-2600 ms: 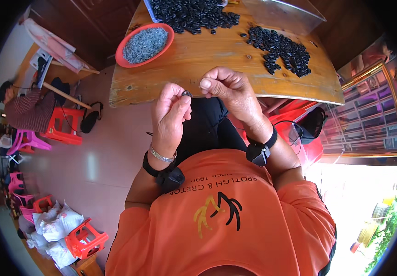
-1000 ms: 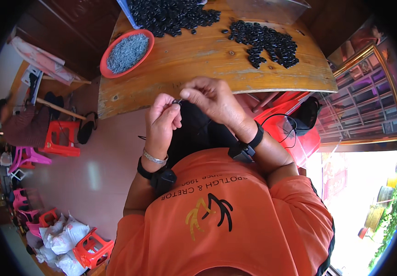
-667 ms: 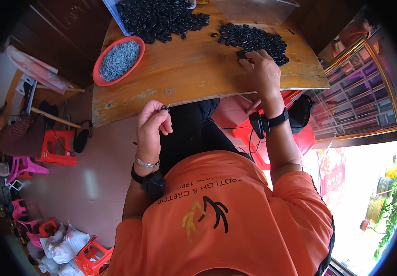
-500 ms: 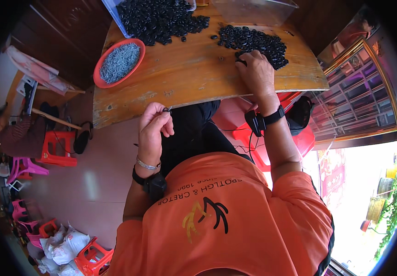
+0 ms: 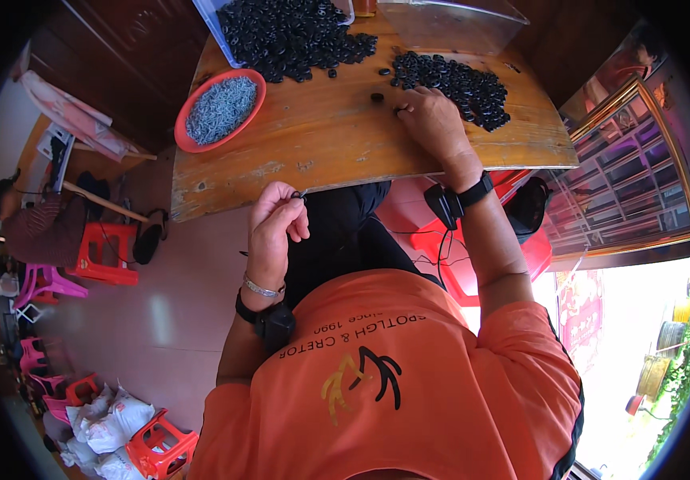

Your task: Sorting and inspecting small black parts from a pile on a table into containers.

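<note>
My left hand (image 5: 275, 220) is closed in a pinch just off the table's near edge. Between its thumb and forefinger sits a small black round piece (image 5: 297, 194), with a thin bit of metal seeming to stick out of it. Over the tabletop, my right hand (image 5: 434, 128) has its fingertips drawn together on a small dark piece, mostly hidden by the fingers. One loose black round piece (image 5: 377, 98) lies just left of those fingertips. Beyond the right hand spreads a pile of black round pieces (image 5: 461, 84).
A red bowl (image 5: 183, 136) of small grey screws stands at the table's left. Behind it, a larger black heap (image 5: 281, 40) spills from a pale tub (image 5: 215, 32). A clear plastic box (image 5: 449, 32) is at the back. Another person (image 5: 41, 216) sits at far left.
My right hand has drawn left, off the edge of the black pile. A loose black piece now shows beside its fingertips. My left hand keeps its pinch; the view has shifted slightly.
</note>
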A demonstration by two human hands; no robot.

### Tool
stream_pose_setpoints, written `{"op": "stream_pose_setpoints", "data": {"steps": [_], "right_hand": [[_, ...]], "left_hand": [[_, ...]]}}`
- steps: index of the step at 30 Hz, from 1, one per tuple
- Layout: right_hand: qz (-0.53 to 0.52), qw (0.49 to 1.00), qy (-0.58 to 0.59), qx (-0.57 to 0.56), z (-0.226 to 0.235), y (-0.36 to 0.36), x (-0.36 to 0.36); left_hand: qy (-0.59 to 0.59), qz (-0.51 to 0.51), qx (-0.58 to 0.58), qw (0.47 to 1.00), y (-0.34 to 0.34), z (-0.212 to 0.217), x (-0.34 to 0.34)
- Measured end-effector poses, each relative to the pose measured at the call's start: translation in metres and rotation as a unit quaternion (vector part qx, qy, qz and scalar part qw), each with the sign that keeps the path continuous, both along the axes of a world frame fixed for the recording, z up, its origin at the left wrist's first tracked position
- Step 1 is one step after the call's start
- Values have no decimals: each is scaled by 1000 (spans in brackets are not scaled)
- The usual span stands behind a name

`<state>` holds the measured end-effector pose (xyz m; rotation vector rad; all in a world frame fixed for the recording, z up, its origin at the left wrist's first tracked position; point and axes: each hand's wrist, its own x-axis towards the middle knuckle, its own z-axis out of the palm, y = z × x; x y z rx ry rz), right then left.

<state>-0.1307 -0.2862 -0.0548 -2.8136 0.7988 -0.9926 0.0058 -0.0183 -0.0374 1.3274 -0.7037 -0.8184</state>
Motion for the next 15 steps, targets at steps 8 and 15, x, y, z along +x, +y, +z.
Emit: {"op": "stream_pose_setpoints", "data": {"steps": [8,15], "right_hand": [[12,997,52,50,4,-12,6],[115,953,-113,255,17,25,1]], "left_hand": [[2,-1,-3,1000,1,3,-2],[1,10,-11,1000,3,8,-2]]}}
